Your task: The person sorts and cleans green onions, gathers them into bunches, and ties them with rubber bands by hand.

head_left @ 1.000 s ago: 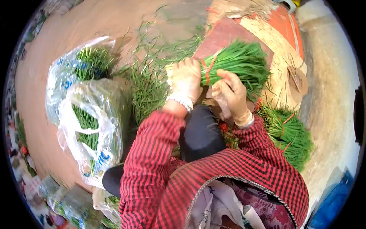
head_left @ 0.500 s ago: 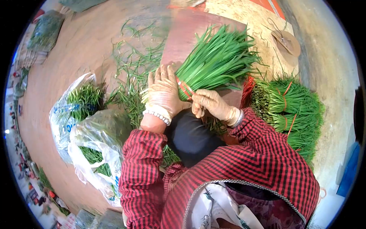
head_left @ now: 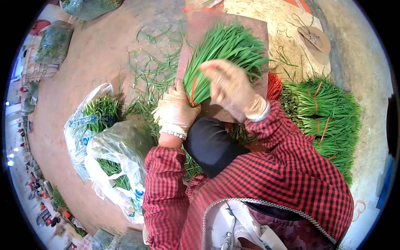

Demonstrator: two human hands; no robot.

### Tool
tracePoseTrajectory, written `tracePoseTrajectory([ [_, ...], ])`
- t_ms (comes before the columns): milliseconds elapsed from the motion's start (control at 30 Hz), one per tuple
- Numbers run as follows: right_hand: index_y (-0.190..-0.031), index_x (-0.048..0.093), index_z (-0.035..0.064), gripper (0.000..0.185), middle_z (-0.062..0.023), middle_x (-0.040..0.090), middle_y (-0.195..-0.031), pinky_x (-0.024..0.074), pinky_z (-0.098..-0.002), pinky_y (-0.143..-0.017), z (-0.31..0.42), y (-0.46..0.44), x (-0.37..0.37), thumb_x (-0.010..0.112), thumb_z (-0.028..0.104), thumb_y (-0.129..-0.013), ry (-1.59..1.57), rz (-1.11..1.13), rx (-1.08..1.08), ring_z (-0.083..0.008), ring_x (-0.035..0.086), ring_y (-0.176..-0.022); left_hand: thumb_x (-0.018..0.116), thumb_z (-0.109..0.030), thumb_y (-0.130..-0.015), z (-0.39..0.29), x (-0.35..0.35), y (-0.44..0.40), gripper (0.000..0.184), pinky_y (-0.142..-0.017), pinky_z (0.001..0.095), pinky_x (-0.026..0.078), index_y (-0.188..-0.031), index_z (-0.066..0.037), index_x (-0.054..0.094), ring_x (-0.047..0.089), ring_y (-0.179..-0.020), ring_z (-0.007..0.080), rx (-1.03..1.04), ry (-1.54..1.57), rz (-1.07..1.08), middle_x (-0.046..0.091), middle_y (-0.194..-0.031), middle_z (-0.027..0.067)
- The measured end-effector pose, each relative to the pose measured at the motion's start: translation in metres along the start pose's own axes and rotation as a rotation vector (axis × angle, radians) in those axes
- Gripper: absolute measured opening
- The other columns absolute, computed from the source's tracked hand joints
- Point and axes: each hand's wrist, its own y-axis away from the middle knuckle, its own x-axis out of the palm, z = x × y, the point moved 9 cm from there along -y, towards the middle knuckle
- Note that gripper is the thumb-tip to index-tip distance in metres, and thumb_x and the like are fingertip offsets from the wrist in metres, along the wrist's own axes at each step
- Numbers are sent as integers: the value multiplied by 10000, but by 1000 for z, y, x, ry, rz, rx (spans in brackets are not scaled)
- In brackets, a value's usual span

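Note:
A thick bunch of green chives lies on a reddish board, leaves pointing up and right. An orange-red band crosses it near the stem end. My left hand, in a pale glove, is closed around the stem ends, just below the band. Over the lower leaves is my right hand, also gloved and blurred by motion. Its fingers are bent and apart, with nothing visible in them. Whether it touches the leaves is hard to see.
Banded chive bundles are stacked at the right, beside a pile of red bands. A tan disc lies beyond. Plastic bags of greens stand at the left. Loose leaves litter the floor.
My right hand has left the band and moved up over the leaves, its fingers opening. The bunch has shifted slightly left; my left hand still holds its stem end.

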Motion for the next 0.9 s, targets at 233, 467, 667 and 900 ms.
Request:
tracePoseTrajectory([
  [233,-1007,619,-2,262,-19,568,-546,356,-192,-355,-36,-7,-10,636,248,-933,-131,-50,154,-71,492,-390,802,-499,-578,-15,-43,16,921,-760,423,511,-1315,-77,445,631,-919,306,30,-144,-77,617,-1005,145],
  [467,-918,700,22,261,3,579,-571,407,-192,-394,31,42,5,625,271,-940,-83,11,-207,-32,498,-432,782,-494,-606,-36,-71,30,817,-728,433,526,-1246,-77,493,661,-890,307,38,-210,-11,657,-939,147],
  [667,-1309,530,14,769,-217,659,-1076,519,-382,-868,137,101,-23,706,540,-775,726,216,-815,-302,665,-977,717,-244,-681,-90,-95,65,455,-792,444,493,-1078,-93,556,647,-857,297,202,-222,-13,649,-904,127],
  [900,-1464,96,-82,1326,-341,384,-1384,333,-383,-1096,19,146,-52,771,673,-609,747,655,-512,-391,415,-1302,756,-200,-619,-220,-130,141,719,-1133,582,207,-1291,-124,513,540,-1163,244,759,-406,-192,573,-1236,69],
])
